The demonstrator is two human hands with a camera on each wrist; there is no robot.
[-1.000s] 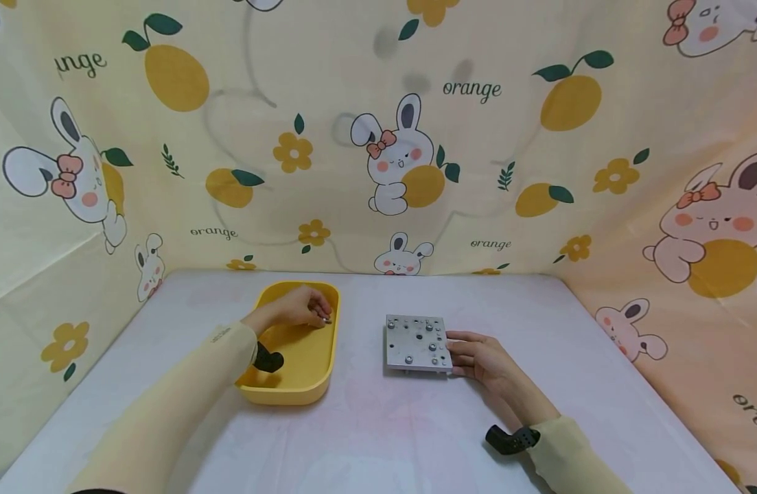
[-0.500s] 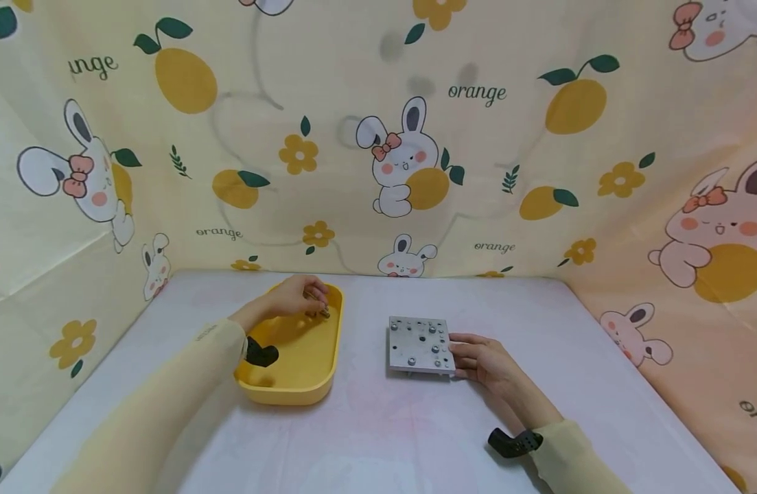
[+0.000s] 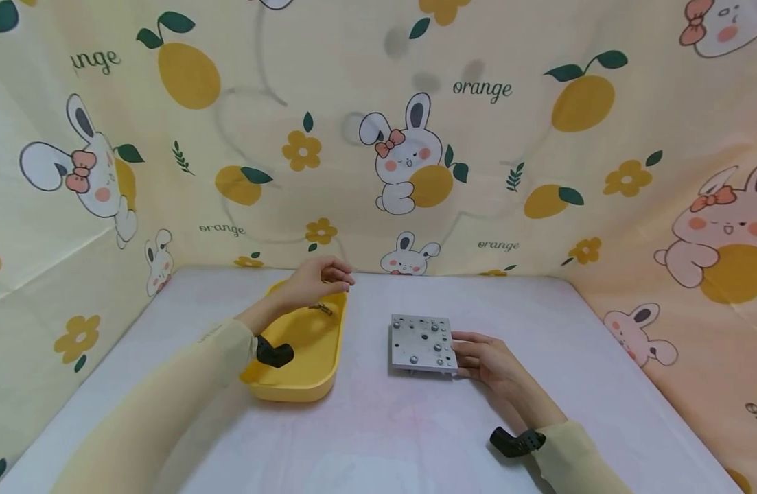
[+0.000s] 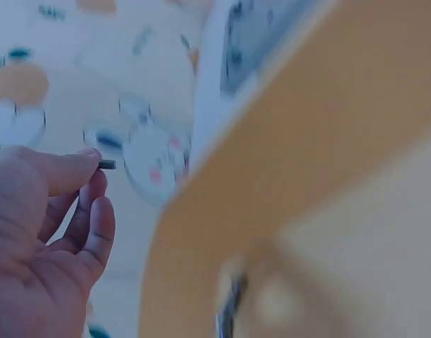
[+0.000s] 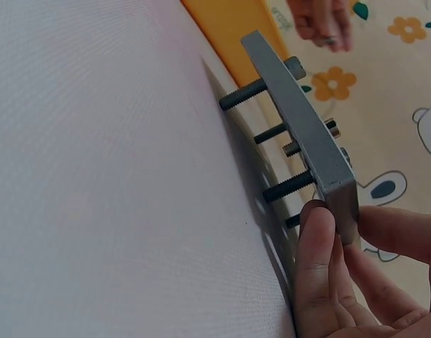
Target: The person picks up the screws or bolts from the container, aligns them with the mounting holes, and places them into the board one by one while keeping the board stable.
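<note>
My left hand (image 3: 316, 281) is raised over the far right rim of the yellow tray (image 3: 294, 392). Between thumb and fingers it pinches a small screw (image 4: 108, 165), whose dark metal end sticks out in the left wrist view. Below it, a few more screws (image 3: 320, 309) lie in the tray. With its thumb and fingers, my right hand (image 3: 486, 357) grips the right edge of a square metal plate (image 3: 415, 350). Several screw heads and holes show on the plate's top. In the right wrist view, threaded screw shanks (image 5: 289, 186) stick out of its underside.
The tray and the plate sit side by side on a white-covered table (image 3: 378, 439), with a gap between them. A printed cloth (image 3: 329, 68) with rabbits and oranges rises behind and along both sides. Each wrist wears a black camera (image 3: 274, 353).
My left hand has lifted up and to the right out of the tray with the screw, uncovering the screws left there. The right hand keeps its grip on the plate.
</note>
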